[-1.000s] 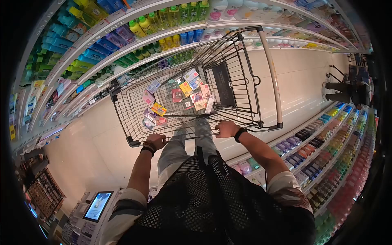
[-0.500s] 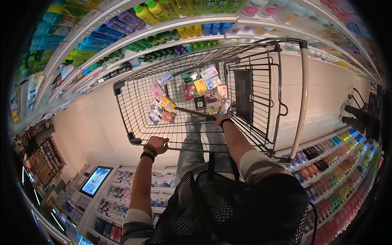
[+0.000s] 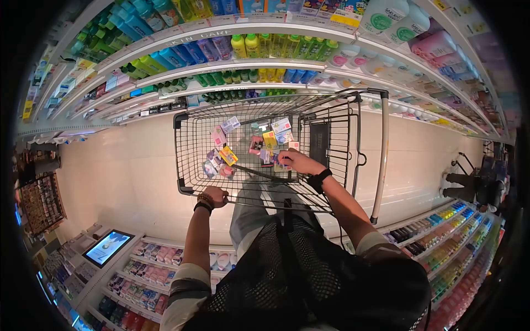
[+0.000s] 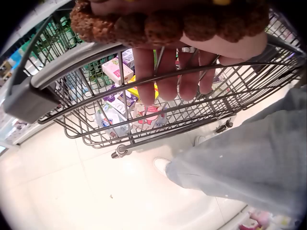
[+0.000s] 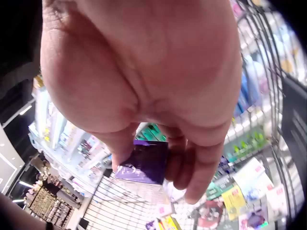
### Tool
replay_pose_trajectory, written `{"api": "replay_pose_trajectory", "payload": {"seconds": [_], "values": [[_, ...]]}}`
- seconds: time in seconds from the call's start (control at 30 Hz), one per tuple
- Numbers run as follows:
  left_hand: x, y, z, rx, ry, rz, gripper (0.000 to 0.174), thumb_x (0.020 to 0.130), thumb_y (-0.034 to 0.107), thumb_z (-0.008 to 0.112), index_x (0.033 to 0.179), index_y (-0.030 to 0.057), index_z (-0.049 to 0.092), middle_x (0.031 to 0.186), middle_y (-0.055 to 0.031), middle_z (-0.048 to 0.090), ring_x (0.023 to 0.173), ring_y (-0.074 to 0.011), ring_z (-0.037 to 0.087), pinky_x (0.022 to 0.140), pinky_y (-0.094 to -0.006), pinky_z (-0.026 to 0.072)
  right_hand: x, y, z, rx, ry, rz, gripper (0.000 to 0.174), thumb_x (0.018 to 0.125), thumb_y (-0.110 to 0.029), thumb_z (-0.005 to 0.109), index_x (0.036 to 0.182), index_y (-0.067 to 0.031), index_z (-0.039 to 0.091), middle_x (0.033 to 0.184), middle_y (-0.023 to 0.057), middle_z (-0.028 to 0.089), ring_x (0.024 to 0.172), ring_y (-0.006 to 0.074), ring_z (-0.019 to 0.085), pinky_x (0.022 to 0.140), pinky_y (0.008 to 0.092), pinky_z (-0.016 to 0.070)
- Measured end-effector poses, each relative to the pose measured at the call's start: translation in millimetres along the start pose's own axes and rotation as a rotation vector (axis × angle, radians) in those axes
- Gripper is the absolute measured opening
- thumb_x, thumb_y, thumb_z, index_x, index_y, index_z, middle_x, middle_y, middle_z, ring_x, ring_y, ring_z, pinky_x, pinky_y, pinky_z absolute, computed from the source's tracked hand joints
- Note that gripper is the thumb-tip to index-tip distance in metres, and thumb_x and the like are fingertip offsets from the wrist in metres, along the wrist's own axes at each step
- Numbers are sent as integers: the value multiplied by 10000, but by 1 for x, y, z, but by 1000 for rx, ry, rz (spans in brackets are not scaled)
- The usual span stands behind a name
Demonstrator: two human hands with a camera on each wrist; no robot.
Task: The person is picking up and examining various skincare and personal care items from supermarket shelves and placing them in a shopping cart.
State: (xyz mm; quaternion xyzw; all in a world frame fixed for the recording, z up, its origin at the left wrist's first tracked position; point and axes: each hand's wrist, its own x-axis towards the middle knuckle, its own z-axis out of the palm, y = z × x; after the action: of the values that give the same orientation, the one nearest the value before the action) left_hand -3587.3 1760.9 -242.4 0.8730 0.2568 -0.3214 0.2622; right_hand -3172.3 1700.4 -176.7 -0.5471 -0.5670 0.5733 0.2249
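My left hand (image 3: 214, 196) grips the near rim of the wire shopping cart (image 3: 178, 150), and its fingers (image 4: 166, 88) hang over the rim wire on the basket side. Inside the basket, my right hand (image 3: 301, 162) pinches a small dark purple box (image 5: 144, 163) between thumb and fingers. Below that hand lie several small cartons, among them a yellow box (image 3: 269, 140) and a red box (image 3: 255, 145). Toward the cart's far left end is another group, with a yellow box (image 3: 228, 155) and a pink box (image 3: 218, 136).
Shelves of bottles (image 3: 270, 46) run along the far side of the cart. More stocked shelves (image 3: 149, 269) stand behind and to the right. A lit screen (image 3: 109, 247) is at lower left. Another person (image 3: 469, 186) stands with a cart at the right.
My right hand has left the cart's near rim, reached into the basket and now holds the purple box. My left hand stays on the rim.
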Motion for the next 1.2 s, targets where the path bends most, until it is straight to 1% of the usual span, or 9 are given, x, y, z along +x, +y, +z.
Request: {"api": "replay_pose_trajectory", "payload": {"seconds": [0.07,0.1,0.17,0.27,0.3,0.4,0.53,0.73,1.2], "values": [[-7,-3,1,14,-15,9,252,811,339,579,962,229,748,848,-120,735,834,-324,705,763,-457,555,-19,-81,-23,-206,-44,-56,125,1014,-159,552,1078,-76,620,1089,116,598,1062,316,564,983,392,434],[-9,-5,1,21,-22,13,250,806,348,589,960,233,750,849,-116,736,834,-325,705,766,-457,556,-26,-119,-35,-273,-79,5,256,1015,-149,544,1262,-129,605,1220,141,611,1130,318,554,1033,410,419],[-7,-18,19,-37,63,80,258,793,396,629,934,223,760,858,-124,738,848,-329,708,784,-463,560,-38,-173,-46,-350,-28,-39,565,963,-111,581,1497,-222,435,1397,170,552,1134,341,569,1027,413,432],[-15,-19,17,-17,75,63,301,800,446,636,935,209,764,886,-141,735,877,-336,705,812,-457,561,-43,-247,-59,-414,204,-108,880,818,-63,608,1591,-270,241,1491,193,482,971,376,641,909,409,506],[-16,-23,19,-10,51,55,333,799,471,637,968,212,761,916,-137,737,898,-337,705,832,-458,561,-43,-274,-62,-373,270,-63,867,818,-53,624,1582,-263,273,1338,190,608,903,323,661,870,382,524],[-12,-30,26,2,12,42,409,799,527,637,1036,215,755,978,-129,740,941,-338,704,872,-458,560,-26,-300,-77,-457,509,-200,851,782,-87,706,1543,-239,356,913,138,665,795,278,645,749,391,529],[-11,-49,37,12,-16,43,427,801,539,632,1029,200,757,977,-126,744,943,-336,707,861,-456,559,9,-327,-104,-515,698,-320,737,802,-95,718,1481,-152,436,1015,154,655,833,268,649,749,378,539],[-4,-43,42,7,45,72,400,796,496,633,998,177,764,958,-128,746,939,-333,708,843,-459,560,50,-348,-170,-975,900,-516,472,861,-52,692,1319,-74,581,1142,137,640,1071,349,565,930,420,485],[-13,-42,29,-65,53,69,443,790,484,644,929,84,772,955,-187,739,940,-354,713,842,-456,571,88,-353,-240,-1144,968,-481,465,890,24,598,1344,-73,570,1191,123,626,1140,340,514,1003,421,434]]}}
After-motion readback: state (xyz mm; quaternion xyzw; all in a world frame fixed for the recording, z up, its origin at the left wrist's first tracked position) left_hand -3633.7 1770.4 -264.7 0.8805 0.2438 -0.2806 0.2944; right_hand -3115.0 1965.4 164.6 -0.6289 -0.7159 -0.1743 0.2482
